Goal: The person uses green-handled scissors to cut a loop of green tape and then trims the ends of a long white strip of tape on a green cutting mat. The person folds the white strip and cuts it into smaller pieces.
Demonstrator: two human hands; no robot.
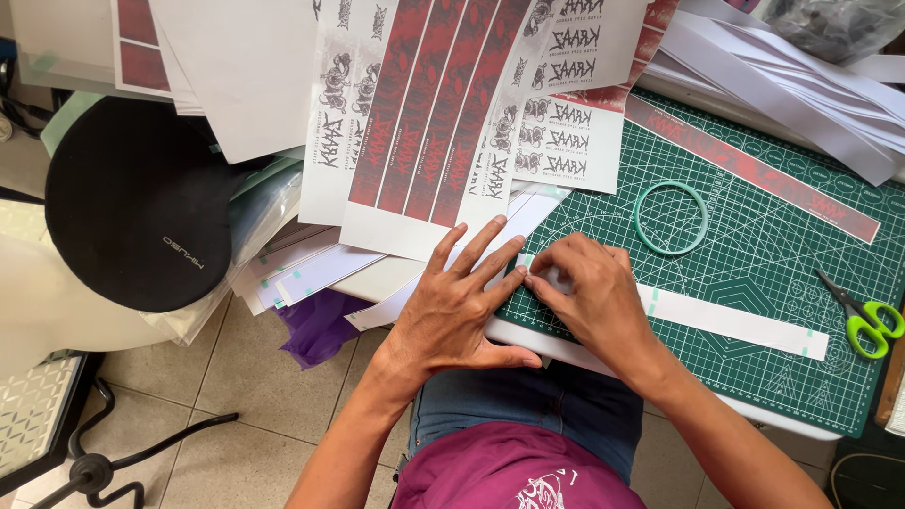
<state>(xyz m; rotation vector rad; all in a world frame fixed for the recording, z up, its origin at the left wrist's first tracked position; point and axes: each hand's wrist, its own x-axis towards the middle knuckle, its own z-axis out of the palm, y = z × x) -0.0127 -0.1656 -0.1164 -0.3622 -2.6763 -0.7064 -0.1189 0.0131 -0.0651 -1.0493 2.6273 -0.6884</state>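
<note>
A long white paper strip [735,322] lies on the green cutting mat [754,236], running to the right. My right hand [589,297] presses down on the strip's left end, fingers bent over it. My left hand [457,302] lies flat with fingers spread beside it, on the mat's left edge and on white sheets there. Neither hand lifts anything.
Printed red-and-black sheets [434,113] fan out over the upper left. A teal tape ring [670,218] sits on the mat, and green-handled scissors [863,316] lie at the right. White strips [792,85] are piled at top right. A black round cushion [137,203] sits to the left.
</note>
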